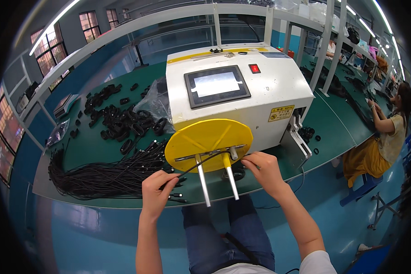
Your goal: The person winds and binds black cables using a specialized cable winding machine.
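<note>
A black cable runs from the pinched fingers of my left hand up to the yellow round plate of a white machine. It passes by two metal rods that stick out from the plate toward me, one silver and one with a yellow sleeve. My right hand is closed at the plate's right edge, thumb and fingers pinched on a short dark bit, seemingly the cable's other end. Left of my left hand lies a large bundle of black cables with light connectors.
Coiled black cables and a clear plastic bag lie left of the machine on the green table. The machine has a screen and a red switch. At right a person sits handling black cables.
</note>
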Demonstrator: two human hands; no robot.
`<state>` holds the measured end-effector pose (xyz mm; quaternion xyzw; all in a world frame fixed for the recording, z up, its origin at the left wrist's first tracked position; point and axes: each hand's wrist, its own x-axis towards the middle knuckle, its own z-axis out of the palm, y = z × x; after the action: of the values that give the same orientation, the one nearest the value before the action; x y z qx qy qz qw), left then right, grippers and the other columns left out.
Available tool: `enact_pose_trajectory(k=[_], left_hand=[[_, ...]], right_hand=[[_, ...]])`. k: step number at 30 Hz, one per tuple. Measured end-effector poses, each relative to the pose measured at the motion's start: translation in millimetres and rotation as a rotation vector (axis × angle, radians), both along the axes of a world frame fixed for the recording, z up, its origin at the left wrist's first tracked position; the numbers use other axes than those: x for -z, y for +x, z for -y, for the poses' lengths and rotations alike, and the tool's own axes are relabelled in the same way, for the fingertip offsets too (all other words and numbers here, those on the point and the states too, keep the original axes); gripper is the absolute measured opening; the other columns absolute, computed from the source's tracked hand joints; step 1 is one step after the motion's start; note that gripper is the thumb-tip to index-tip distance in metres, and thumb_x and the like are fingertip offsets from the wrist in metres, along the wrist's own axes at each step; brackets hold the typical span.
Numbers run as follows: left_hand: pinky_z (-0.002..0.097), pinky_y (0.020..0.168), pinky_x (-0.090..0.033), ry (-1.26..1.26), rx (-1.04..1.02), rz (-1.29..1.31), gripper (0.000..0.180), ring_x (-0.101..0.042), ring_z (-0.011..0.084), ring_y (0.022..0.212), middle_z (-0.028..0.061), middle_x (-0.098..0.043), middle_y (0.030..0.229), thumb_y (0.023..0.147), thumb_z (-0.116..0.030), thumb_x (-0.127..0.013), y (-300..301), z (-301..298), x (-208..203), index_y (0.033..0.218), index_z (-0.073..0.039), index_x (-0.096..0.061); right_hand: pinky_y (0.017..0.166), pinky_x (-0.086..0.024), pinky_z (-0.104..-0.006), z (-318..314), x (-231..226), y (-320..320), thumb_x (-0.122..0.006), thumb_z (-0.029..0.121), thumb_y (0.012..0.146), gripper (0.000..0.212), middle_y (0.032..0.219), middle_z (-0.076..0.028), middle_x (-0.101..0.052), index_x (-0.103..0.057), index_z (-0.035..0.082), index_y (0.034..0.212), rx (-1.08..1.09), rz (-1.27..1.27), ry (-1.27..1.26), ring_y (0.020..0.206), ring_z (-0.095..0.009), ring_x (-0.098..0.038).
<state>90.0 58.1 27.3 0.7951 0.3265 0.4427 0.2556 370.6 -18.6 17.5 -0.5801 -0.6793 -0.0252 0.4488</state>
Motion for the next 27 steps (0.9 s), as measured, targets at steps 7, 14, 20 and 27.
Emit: enact_pose_trajectory(k=[7,14,20,27], left_hand=[[0.0238,0.053,-0.036,0.011,-0.004,0.013,0.013,-0.05,0.0122,0.058,0.0053,-0.055,0.065,0.076,0.004,-0.065,2,1,2,0.088,0.003,-0.068],[0.024,0.053,-0.036,0.011,-0.005,0.022,0.012,-0.05,0.0124,0.058,0.0055,-0.055,0.065,0.076,0.003,-0.065,1,2,6,0.088,0.003,-0.068],[0.0241,0.053,-0.036,0.003,-0.008,0.016,0.011,-0.05,0.0123,0.058,0.0054,-0.055,0.065,0.076,0.002,-0.065,1,1,8,0.087,0.002,-0.068],[0.0252,0.051,-0.036,0.022,-0.022,0.013,0.011,-0.05,0.0135,0.057,0.0053,-0.055,0.064,0.077,0.0,-0.066,0,2,7,0.087,0.0,-0.069]], right_hand=[[0.057,-0.046,-0.0323,5,2,3,-0.067,0.007,0.078,0.008,0.071,-0.011,-0.061,-0.065,0.0,0.082,-0.01,-0.009,-0.031,0.064,-0.026,-0.059],[0.058,-0.046,-0.0316,7,8,2,-0.067,0.006,0.078,0.008,0.072,-0.011,-0.062,-0.066,0.0,0.083,-0.03,-0.001,-0.058,0.065,-0.025,-0.06],[0.059,-0.047,-0.0321,8,13,1,-0.066,0.006,0.078,0.008,0.073,-0.011,-0.063,-0.066,0.0,0.083,-0.044,0.012,-0.095,0.066,-0.025,-0.061],[0.059,-0.048,-0.032,11,16,-2,-0.066,0.006,0.078,0.009,0.073,-0.011,-0.063,-0.066,-0.001,0.084,-0.064,0.008,-0.125,0.066,-0.025,-0.061]])
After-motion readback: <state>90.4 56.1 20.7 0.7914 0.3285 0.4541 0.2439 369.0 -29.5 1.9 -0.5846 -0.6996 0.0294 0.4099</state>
